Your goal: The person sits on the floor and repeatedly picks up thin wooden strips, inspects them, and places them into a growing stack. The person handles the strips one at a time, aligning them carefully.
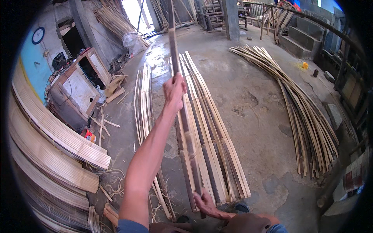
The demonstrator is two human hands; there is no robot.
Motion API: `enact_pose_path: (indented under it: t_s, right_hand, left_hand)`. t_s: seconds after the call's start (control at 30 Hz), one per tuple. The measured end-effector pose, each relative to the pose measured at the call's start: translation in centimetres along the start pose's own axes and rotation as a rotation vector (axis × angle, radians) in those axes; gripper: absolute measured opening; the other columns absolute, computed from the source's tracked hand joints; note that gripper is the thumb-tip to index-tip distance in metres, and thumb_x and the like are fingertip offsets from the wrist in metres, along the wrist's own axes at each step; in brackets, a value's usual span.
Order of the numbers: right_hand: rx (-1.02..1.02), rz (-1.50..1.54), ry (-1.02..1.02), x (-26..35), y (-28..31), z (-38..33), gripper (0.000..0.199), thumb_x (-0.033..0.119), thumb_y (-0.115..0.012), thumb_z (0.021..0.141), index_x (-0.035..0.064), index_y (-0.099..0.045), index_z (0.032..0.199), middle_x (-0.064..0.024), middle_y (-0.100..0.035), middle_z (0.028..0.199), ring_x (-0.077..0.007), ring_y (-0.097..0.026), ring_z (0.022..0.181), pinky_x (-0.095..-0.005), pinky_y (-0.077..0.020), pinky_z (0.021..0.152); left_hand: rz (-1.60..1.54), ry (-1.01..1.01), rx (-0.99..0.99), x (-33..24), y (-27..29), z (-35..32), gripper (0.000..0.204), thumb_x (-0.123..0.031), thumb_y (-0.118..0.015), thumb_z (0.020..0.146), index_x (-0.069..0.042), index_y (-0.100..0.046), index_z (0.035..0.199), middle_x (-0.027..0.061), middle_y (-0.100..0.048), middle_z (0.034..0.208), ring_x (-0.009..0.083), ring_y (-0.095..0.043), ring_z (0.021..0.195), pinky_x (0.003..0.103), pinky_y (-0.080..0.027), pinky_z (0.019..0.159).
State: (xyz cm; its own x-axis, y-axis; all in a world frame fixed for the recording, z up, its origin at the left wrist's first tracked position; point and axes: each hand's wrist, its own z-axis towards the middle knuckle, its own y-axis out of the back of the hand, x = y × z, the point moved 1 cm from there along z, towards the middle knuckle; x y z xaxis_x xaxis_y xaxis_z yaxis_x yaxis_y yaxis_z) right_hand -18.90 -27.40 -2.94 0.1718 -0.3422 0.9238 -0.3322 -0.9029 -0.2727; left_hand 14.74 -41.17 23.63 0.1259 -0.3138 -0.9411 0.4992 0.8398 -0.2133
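My left hand (175, 92) is closed around a long, dark-faced bamboo strip (188, 134), held partway along its length with the arm stretched forward. The strip slants from the top of the view down toward my knees. Near its lower end, my right hand (206, 203) closes on the same strip, thumb and fingers against its sides. Beneath it, a row of split bamboo strips (216, 134) lies lengthwise on the floor, some pale and some dark. A narrower group of pale strips (144, 103) lies to the left, partly hidden by my left forearm.
A fanned bundle of bamboo strips (307, 120) lies on the right. Stacked slats (58, 163) fill the left side, near a worn cabinet (79, 91) and a red-orange tub (88, 135). A concrete pillar (230, 21) and steps (301, 37) stand farther back.
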Motion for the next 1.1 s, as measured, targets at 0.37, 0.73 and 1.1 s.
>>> enact_pose_path:
  t_s: [0.37, 0.73, 1.1]
  right_hand:
    - [-0.699, -0.369, 0.261, 6.3, 18.8, 3.8, 0.036, 0.024, -0.058, 0.098, -0.0018, -0.055, 0.123, -0.0092, -0.059, 0.084, -0.0159, -0.054, 0.079, -0.0331, -0.0480, 0.072]
    - [-0.794, -0.569, 0.109, -3.8, 35.4, 2.9, 0.033, 0.030, -0.057, 0.098, 0.0044, -0.056, 0.120, 0.0039, -0.045, 0.066, -0.0074, -0.045, 0.055, -0.0264, -0.0396, 0.048]
    - [-0.428, -1.042, -0.079, -2.1, 21.3, 1.6, 0.034, 0.037, -0.058, 0.094, 0.0067, -0.061, 0.110, -0.0209, -0.065, 0.083, -0.0412, -0.064, 0.083, -0.0480, -0.0502, 0.073]
  left_hand:
    - [0.856, 0.237, 0.358, 17.0, 0.5, -9.2, 0.046, -0.032, -0.058, 0.091, 0.004, -0.061, 0.119, 0.0221, -0.067, 0.107, 0.0312, -0.065, 0.103, 0.038, -0.049, 0.090]
    - [0.788, 0.488, 0.311, 27.9, 1.8, -27.0, 0.035, -0.028, -0.056, 0.092, 0.003, -0.067, 0.103, 0.0223, -0.070, 0.095, 0.0329, -0.069, 0.093, 0.038, -0.053, 0.082]
    - [0.764, 0.406, 0.021, 29.9, 5.2, -35.2, 0.025, -0.019, -0.053, 0.094, -0.001, -0.068, 0.103, 0.0205, -0.068, 0.085, 0.0337, -0.068, 0.081, 0.042, -0.052, 0.074]
